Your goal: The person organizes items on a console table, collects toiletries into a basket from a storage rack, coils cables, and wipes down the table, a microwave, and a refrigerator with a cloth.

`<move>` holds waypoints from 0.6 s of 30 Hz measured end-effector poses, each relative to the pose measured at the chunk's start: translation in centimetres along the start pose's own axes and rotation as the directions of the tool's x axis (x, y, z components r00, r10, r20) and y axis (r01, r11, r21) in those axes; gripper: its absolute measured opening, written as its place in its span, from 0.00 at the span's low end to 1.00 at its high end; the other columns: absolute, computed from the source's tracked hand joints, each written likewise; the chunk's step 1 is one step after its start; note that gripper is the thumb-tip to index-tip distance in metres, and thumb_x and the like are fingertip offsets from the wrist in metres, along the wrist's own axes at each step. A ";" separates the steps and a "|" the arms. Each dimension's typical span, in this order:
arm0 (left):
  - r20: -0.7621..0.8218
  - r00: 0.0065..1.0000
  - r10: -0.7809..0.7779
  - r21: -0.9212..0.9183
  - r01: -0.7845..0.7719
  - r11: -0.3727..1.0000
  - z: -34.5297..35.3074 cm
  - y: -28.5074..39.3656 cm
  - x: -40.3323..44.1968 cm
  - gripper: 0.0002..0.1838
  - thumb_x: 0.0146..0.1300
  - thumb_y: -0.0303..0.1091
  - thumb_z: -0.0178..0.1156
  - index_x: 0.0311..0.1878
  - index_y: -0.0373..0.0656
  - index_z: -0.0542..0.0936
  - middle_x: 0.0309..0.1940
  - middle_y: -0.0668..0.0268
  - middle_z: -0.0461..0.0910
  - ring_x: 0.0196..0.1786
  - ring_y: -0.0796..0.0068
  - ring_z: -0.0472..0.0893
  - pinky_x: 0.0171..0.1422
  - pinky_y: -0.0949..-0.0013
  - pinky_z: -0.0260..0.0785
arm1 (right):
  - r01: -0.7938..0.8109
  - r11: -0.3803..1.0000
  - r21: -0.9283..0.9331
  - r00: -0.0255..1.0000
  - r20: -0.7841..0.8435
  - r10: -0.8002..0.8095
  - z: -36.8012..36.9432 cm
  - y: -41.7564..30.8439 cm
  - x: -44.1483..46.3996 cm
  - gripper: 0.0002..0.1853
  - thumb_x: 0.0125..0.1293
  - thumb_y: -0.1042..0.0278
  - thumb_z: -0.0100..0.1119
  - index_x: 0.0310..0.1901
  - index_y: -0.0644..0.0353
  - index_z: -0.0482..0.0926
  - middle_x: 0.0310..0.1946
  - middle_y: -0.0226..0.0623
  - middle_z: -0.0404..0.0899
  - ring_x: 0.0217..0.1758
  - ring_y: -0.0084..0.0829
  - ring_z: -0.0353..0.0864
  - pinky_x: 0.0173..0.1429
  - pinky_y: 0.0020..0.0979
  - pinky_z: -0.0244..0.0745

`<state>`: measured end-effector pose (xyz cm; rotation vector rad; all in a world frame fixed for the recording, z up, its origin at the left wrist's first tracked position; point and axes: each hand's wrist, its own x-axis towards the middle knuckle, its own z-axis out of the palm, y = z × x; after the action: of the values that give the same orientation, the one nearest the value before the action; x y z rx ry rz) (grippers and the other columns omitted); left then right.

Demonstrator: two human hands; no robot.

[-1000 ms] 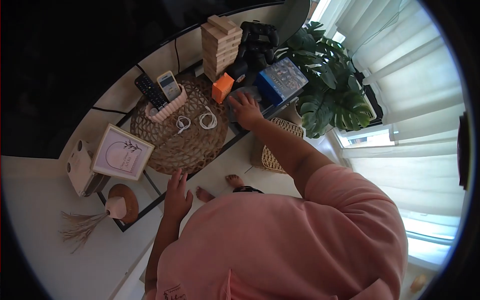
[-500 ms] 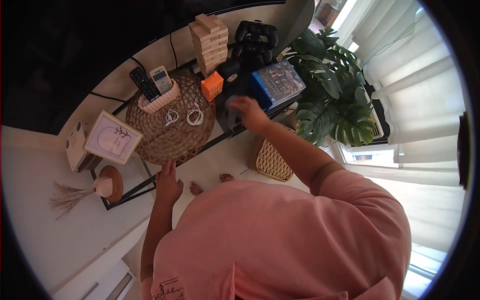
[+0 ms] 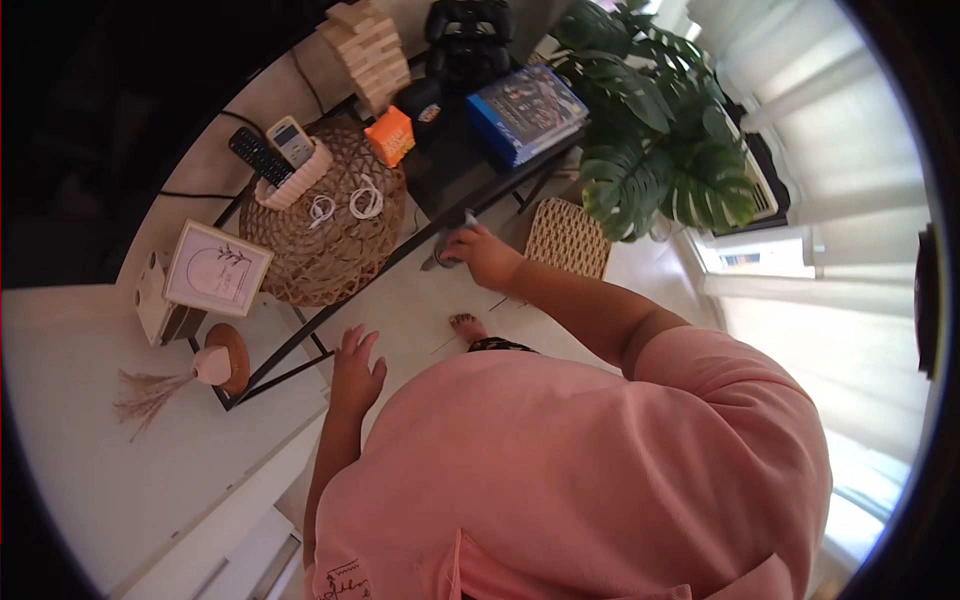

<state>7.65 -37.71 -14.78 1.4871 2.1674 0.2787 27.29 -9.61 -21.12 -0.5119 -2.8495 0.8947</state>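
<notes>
My right hand is closed on a small greyish, partly see-through thing whose kind I cannot make out. It is held just in front of the black TV stand, above the floor. Off the front edge of the stand, my left hand is open with fingers apart and holds nothing. On the stand lies a round woven mat, bearing two coiled white cables and a pink ribbed holder with a black remote and a white remote.
Blue game cases, an orange box, a wooden block tower and black controllers stand toward the back right. A framed print and a vase are left. A woven basket and leafy plant are right.
My right hand has drawn the greyish thing back from over the stand to in front of its edge. My left hand has lifted away from the mat's edge. The view has shifted and I have stepped.
</notes>
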 end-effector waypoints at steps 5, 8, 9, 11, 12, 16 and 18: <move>0.129 0.990 0.063 -0.178 -0.040 0.983 3.3 0.8 -0.9 0.24 0.59 0.35 0.61 0.60 0.45 0.74 0.65 0.55 0.68 0.69 0.53 0.66 0.71 0.56 0.61 | -0.586 0.758 0.286 0.799 0.358 0.483 3.8 -1.7 -12.0 0.31 0.49 0.85 0.55 0.57 0.47 0.73 0.55 0.40 0.72 0.58 0.51 0.73 0.57 0.43 0.75; 0.227 0.969 0.100 -0.149 -0.067 0.986 6.2 1.2 -1.5 0.23 0.59 0.35 0.61 0.59 0.45 0.75 0.62 0.55 0.71 0.66 0.55 0.70 0.68 0.61 0.64 | -0.700 0.682 0.212 0.705 0.359 0.612 5.1 -2.2 -19.6 0.29 0.50 0.82 0.57 0.55 0.47 0.74 0.53 0.40 0.73 0.57 0.48 0.75 0.51 0.41 0.78; 0.247 0.960 0.130 -0.181 -0.087 0.980 7.2 1.5 -1.6 0.23 0.59 0.35 0.61 0.59 0.44 0.75 0.62 0.55 0.71 0.65 0.55 0.71 0.68 0.59 0.65 | -0.691 0.704 0.162 0.698 0.401 0.593 5.4 -2.0 -21.8 0.23 0.52 0.79 0.58 0.52 0.48 0.77 0.50 0.40 0.75 0.54 0.47 0.78 0.50 0.40 0.79; 0.287 0.949 0.134 -0.225 -0.069 0.972 9.7 2.3 -1.5 0.23 0.59 0.35 0.61 0.59 0.43 0.75 0.61 0.55 0.72 0.64 0.55 0.71 0.67 0.60 0.65 | -0.690 0.717 0.102 0.671 0.462 0.580 6.1 -1.3 -25.8 0.18 0.53 0.75 0.59 0.48 0.50 0.80 0.47 0.41 0.77 0.50 0.45 0.81 0.48 0.39 0.79; 0.315 0.941 0.126 -0.248 -0.046 0.968 10.7 2.7 -1.6 0.23 0.59 0.35 0.61 0.59 0.43 0.75 0.61 0.55 0.72 0.63 0.54 0.72 0.67 0.60 0.65 | -0.786 0.604 0.136 0.570 0.540 0.620 5.7 -1.3 -27.1 0.12 0.55 0.71 0.59 0.42 0.52 0.83 0.43 0.40 0.80 0.44 0.42 0.83 0.45 0.39 0.80; 0.349 0.913 0.212 -0.247 -0.129 0.961 13.5 7.2 -0.4 0.23 0.59 0.35 0.61 0.58 0.42 0.75 0.60 0.55 0.73 0.63 0.55 0.73 0.66 0.60 0.66 | -0.930 0.362 0.066 0.346 0.493 0.798 2.8 0.2 -30.7 0.12 0.57 0.59 0.60 0.29 0.58 0.85 0.32 0.39 0.85 0.25 0.37 0.84 0.34 0.38 0.80; 0.394 0.877 0.275 -0.283 -0.169 0.944 14.6 9.9 0.9 0.22 0.59 0.35 0.61 0.57 0.42 0.76 0.59 0.55 0.74 0.62 0.55 0.73 0.66 0.61 0.66 | -0.935 0.338 0.106 0.352 0.375 0.857 2.5 3.0 -32.9 0.13 0.57 0.56 0.61 0.35 0.57 0.85 0.32 0.40 0.85 0.26 0.37 0.84 0.35 0.38 0.79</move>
<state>22.86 -34.62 -23.28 1.4942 1.5582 0.2530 58.47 -20.11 -25.04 -2.2319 -2.2896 1.5860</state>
